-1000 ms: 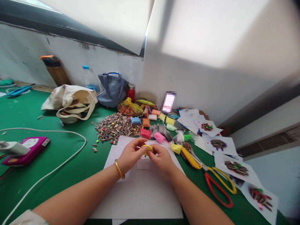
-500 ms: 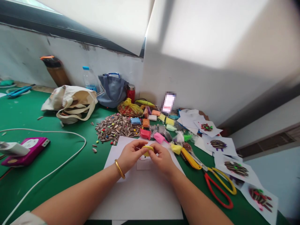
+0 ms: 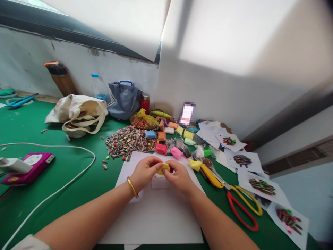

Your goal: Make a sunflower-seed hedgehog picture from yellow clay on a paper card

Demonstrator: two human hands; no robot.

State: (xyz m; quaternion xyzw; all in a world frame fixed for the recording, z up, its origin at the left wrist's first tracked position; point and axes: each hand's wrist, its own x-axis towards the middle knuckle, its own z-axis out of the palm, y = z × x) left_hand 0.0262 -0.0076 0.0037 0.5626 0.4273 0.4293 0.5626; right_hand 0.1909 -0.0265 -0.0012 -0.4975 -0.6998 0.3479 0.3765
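Observation:
Between my two hands is a flattened yellow disc of modelling clay, held just above a small white card. My left hand, with a gold bangle at the wrist, pinches the disc's left edge between thumb and fingers. My right hand grips its right side, the thumb resting on the disc's face. Both hands hover over a large white sheet of paper on the green table. What is on the small card is mostly hidden by the hands.
Beyond the sheet lie a heap of sunflower seeds and several clay packets. At right are a yellow cutter, scissors and cards with seed figures. A white cable and purple power strip lie left.
The yellow disc has been turned, and more of its face shows. My right thumb has shifted onto it, while both arms stay nearly in place.

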